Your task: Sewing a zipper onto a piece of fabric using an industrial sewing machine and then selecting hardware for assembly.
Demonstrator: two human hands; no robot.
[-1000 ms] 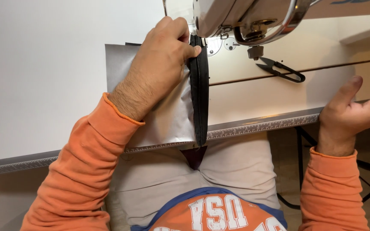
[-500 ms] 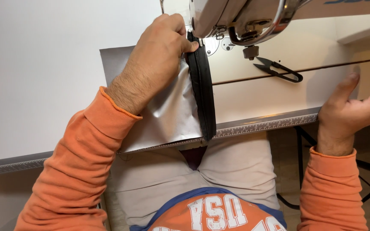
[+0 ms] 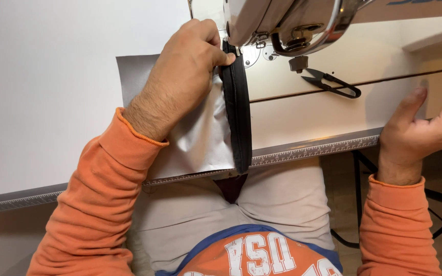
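1. Black zipper tape [image 3: 237, 110] lies along the grey fabric panel [image 3: 195, 138] under the white sewing machine head [image 3: 282, 23].
2. Left hand [image 3: 185, 76] pinches it closed-fingered; right hand [image 3: 425, 128] rests open.
3. Risk: fingertips near the needle; tape could skew.

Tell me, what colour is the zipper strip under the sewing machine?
Black. The zipper strip lies along the grey fabric, clearest in the head view.

Seen from a single head-worn camera, looking steeply down and close over the white bench [image 3: 52, 128] edge, sewing machine head [image 3: 287, 23] at top, lap and orange sleeves at bottom.
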